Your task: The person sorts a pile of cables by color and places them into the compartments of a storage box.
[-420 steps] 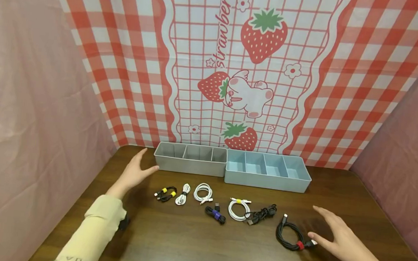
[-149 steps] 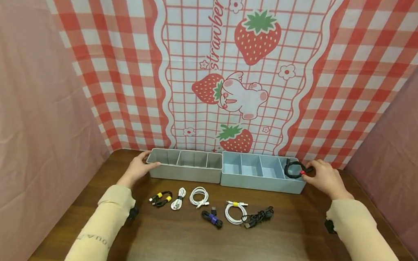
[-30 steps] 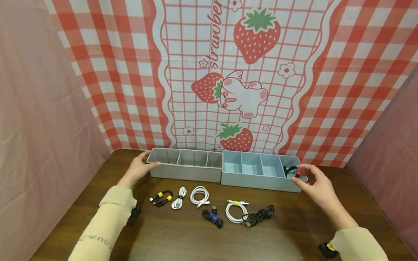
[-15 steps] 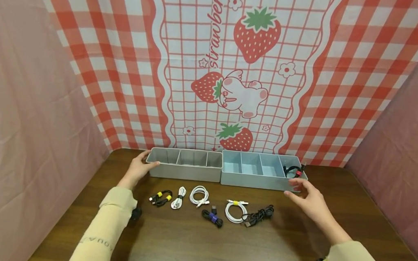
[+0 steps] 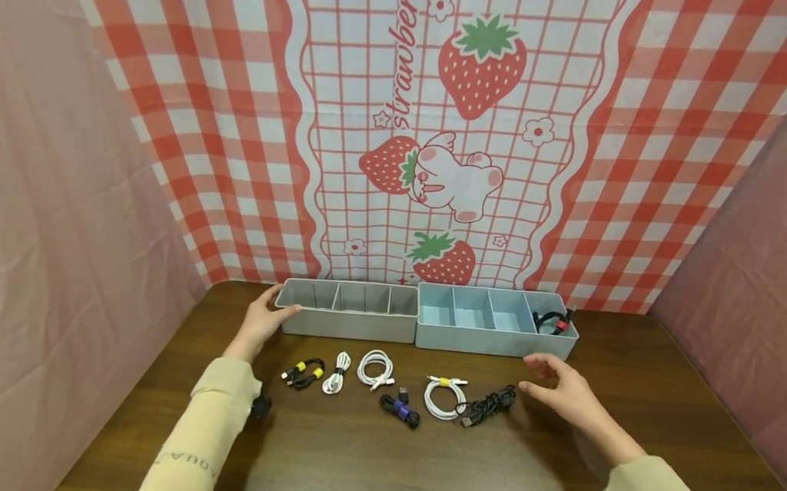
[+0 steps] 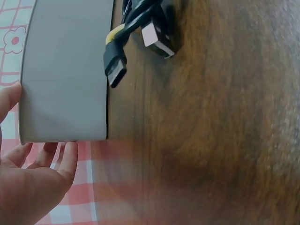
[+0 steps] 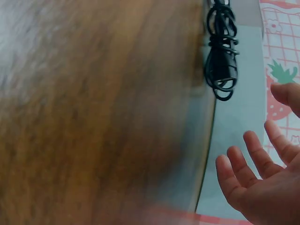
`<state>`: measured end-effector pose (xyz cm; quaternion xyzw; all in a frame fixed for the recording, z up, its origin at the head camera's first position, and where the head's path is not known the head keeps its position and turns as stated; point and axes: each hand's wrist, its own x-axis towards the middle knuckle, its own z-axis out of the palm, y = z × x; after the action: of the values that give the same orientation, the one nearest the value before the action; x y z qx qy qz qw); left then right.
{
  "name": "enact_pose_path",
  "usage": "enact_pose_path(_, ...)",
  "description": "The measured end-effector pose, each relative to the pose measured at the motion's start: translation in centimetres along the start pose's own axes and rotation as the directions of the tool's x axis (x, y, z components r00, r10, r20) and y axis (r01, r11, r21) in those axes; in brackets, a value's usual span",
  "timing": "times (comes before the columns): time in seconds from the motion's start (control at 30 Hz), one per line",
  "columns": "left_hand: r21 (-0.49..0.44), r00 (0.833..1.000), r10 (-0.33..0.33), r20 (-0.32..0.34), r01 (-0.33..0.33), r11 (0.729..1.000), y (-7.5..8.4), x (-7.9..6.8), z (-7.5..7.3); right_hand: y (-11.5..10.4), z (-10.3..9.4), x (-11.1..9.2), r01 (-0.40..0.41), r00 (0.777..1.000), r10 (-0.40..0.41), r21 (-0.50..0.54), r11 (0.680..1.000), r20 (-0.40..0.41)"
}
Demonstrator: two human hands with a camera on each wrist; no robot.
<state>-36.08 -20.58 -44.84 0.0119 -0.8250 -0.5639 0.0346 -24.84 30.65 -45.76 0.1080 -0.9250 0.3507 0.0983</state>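
From afar I have left hand (image 5: 261, 324) pinching grey box (image 5: 352, 325) by its end, likely to steady it; right hand (image 5: 572, 391), spread and unladen, hangs near black cable bundle (image 5: 489, 406).

There is room across the near tabletop (image 5: 376, 468), but cables (image 5: 490, 407) front the boxes (image 5: 349, 325).

The head camera is looking forward and down over the table (image 5: 376, 468), giving the widest view. The left wrist camera is facing the left fingers (image 6: 70, 160) and grey box (image 6: 65, 75) closely, the scene lying sideways. The right wrist camera is closely facing the right fingers (image 7: 258, 152) and blue box (image 7: 241, 110), turned the opposite way. The head view is sharing both close areas.
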Motion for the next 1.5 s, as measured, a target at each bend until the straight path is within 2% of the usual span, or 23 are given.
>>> enact_pose_path(0.27, -0.014, 1.0, -0.03, -0.007, 0.03, 0.999, -0.1, -0.2, 0.1, 0.5, 1.2, 0.0, 0.104, 0.989, -0.1, -0.034, 0.994, 0.11)
enact_pose_path(0.53, -0.02, 0.999, -0.038, -0.013, 0.038, 0.999, -0.1, -0.4, 0.2, 0.9, 1.8, 0.4, 0.202, 0.969, -0.196, -0.028, 0.979, 0.151)
enact_pose_path(0.7, -0.057, 0.999, -0.043, -0.01, 0.042, 0.997, -0.3, -0.5, 0.4, 1.3, 2.1, 0.6, 0.267, 0.951, -0.258, -0.036, 0.963, 0.172)
enact_pose_path(0.9, -0.087, 0.999, -0.04, -0.014, 0.039, 0.995, -0.6, -0.4, 0.4, 1.5, 2.2, 0.9, 0.372, 0.917, -0.36, -0.042, 0.927, 0.173)
enact_pose_path(0.97, -0.084, 0.999, -0.032, -0.014, 0.031, 0.996, -0.6, -0.4, 0.4, 1.5, 2.2, 0.8, 0.384, 0.913, -0.368, -0.066, 0.921, 0.174)
enact_pose_path(1.1, -0.086, 0.999, -0.035, -0.014, 0.034, 0.996, -0.5, -0.3, 0.5, 1.3, 2.2, 0.7, 0.374, 0.921, -0.351, -0.122, 0.92, 0.171)
enact_pose_path(1.5, -0.102, 0.999, -0.045, -0.029, 0.042, 0.994, -0.6, -0.1, 0.5, 1.5, 2.2, 0.6, 0.372, 0.92, -0.345, -0.137, 0.918, 0.186)
